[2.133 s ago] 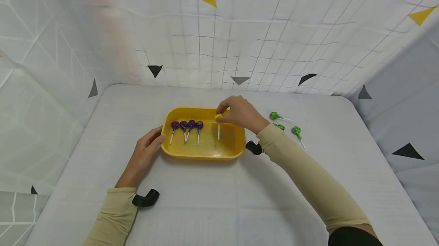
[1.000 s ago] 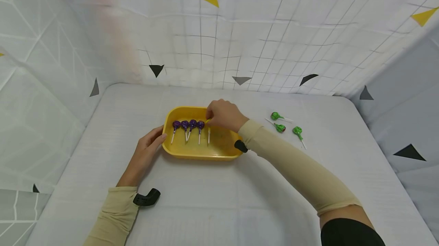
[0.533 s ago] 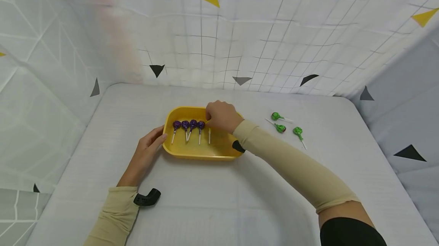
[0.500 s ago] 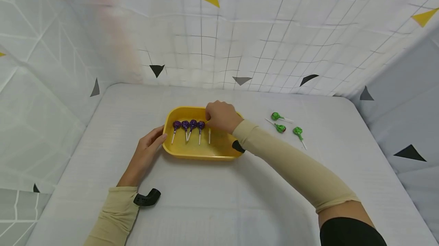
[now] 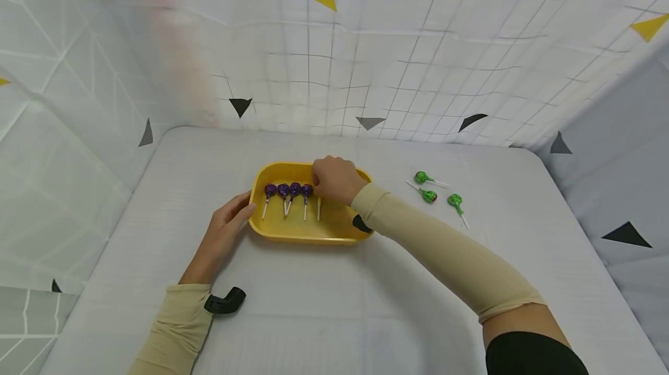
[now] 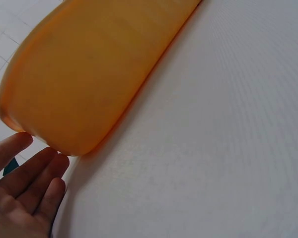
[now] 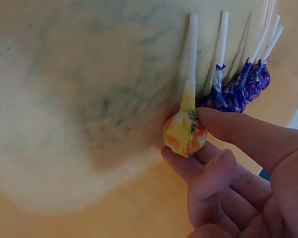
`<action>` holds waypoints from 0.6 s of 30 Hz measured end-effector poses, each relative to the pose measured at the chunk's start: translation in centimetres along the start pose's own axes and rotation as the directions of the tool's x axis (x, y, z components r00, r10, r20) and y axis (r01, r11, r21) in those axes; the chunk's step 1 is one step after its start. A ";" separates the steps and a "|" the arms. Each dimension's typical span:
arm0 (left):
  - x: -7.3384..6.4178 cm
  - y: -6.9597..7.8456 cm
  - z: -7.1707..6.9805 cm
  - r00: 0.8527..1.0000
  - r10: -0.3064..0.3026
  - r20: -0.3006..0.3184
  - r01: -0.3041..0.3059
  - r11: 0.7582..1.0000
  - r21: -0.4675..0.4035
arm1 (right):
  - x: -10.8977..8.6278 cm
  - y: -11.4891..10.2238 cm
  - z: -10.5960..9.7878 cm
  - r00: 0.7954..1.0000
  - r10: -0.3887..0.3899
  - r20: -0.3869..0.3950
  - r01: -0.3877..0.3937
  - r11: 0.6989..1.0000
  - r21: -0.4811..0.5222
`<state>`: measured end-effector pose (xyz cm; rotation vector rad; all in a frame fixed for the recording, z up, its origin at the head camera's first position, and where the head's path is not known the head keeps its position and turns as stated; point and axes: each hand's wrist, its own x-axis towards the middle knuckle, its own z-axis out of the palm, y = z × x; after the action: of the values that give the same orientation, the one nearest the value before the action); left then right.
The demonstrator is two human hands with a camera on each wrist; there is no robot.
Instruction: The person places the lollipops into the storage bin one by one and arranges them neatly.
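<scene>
A yellow tray holds a row of purple-wrapped lollipops with white sticks pointing toward me. My right hand is over the tray's middle and pinches a yellow-wrapped lollipop by its head, between thumb and fingers. That lollipop stands to the right of the row, its stick roughly in line with the others; the hand hides its head in the head view. At the tray's left end, my left hand touches the rim; in the left wrist view its relaxed fingers rest against the outer wall.
Several green lollipops lie on the white tabletop right of the tray: one at the back, one in the middle, one nearer. A patterned white sheet rises behind the table.
My right hand has moved left and lower with the yellow lollipop, beside the purple row, and has stayed almost still in the last second. The left hand keeps its place.
</scene>
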<state>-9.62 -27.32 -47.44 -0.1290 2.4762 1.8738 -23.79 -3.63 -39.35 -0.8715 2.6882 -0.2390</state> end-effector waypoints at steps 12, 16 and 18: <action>0.0 0.0 0.0 1.000 0.015 0.003 -0.015 1.000 0.003 | -0.2 -0.1 -0.1 1.000 -0.002 -0.019 0.002 1.000 0.006; 0.1 0.0 0.1 1.000 0.023 -0.001 -0.023 1.000 0.010 | -0.2 0.0 -0.1 1.000 -0.009 -0.019 0.009 1.000 0.006; 0.1 0.0 0.1 1.000 0.027 -0.003 -0.027 1.000 0.015 | -0.2 0.0 -0.2 1.000 -0.011 -0.017 0.011 1.000 0.007</action>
<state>-9.72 -27.25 -47.51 -0.0991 2.5059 1.8662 -23.68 -3.45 -39.14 -0.8869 2.6968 -0.2592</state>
